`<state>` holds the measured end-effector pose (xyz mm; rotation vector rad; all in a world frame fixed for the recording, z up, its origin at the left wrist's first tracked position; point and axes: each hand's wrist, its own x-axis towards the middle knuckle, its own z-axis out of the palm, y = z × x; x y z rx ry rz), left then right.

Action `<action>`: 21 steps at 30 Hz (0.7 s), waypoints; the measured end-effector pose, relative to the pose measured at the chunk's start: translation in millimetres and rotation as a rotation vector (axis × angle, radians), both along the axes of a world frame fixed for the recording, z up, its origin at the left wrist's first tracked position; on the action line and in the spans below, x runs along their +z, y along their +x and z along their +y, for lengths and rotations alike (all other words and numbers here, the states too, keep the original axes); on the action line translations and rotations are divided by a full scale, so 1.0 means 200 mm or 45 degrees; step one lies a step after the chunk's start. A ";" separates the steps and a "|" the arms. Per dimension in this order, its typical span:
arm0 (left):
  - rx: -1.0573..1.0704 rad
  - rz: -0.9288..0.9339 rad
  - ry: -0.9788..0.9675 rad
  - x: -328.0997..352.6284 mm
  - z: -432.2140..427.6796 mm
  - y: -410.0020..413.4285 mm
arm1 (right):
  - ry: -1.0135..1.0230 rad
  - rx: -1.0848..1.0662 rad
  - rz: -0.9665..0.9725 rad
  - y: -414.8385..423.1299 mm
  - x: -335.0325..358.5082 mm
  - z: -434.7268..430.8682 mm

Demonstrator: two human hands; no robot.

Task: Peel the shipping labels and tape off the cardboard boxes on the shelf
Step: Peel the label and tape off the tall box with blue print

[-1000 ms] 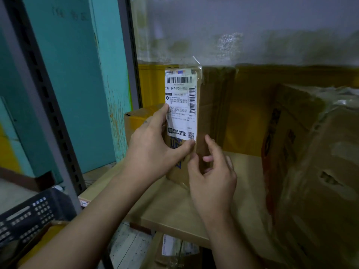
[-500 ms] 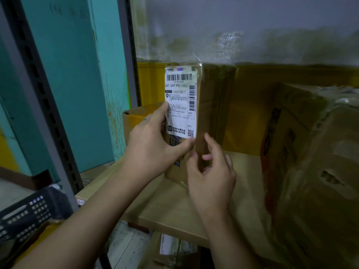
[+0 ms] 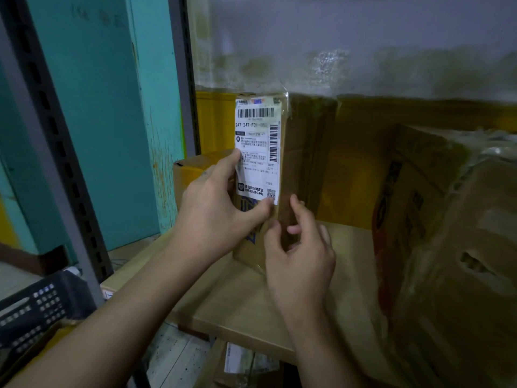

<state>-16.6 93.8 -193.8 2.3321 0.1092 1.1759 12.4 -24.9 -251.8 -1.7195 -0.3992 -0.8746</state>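
A tall narrow cardboard box point(image 3: 288, 169) stands upright on the wooden shelf board point(image 3: 349, 253). A white shipping label point(image 3: 257, 152) with barcodes and a QR code covers its front face, and clear tape wraps its top corner. My left hand point(image 3: 215, 214) grips the box from the left, its index finger laid along the label's left edge and its thumb at the label's lower right corner. My right hand point(image 3: 299, 253) is at the box's lower right edge, with thumb and fingers curled at the tape there.
A small box point(image 3: 193, 175) sits behind my left hand. A large taped cardboard box point(image 3: 447, 236) fills the right side of the shelf. A grey slotted shelf post point(image 3: 56, 141) stands at the left, with a dark plastic crate point(image 3: 36, 306) below it.
Both hands have stayed in nearly the same place on the box. The right hand's fingers have shifted slightly along the box's lower right edge.
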 end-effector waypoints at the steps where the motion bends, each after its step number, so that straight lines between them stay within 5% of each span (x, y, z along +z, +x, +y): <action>1: -0.009 0.003 -0.007 0.00 0.00 0.00 | -0.003 -0.001 -0.005 0.00 0.00 0.00; 12: -0.118 -0.124 0.017 -0.12 -0.04 0.00 | -0.069 -0.016 -0.069 0.01 -0.01 0.01; 21: -0.158 -0.022 -0.344 0.02 -0.06 0.02 | -0.120 -0.043 -0.087 0.05 0.02 -0.02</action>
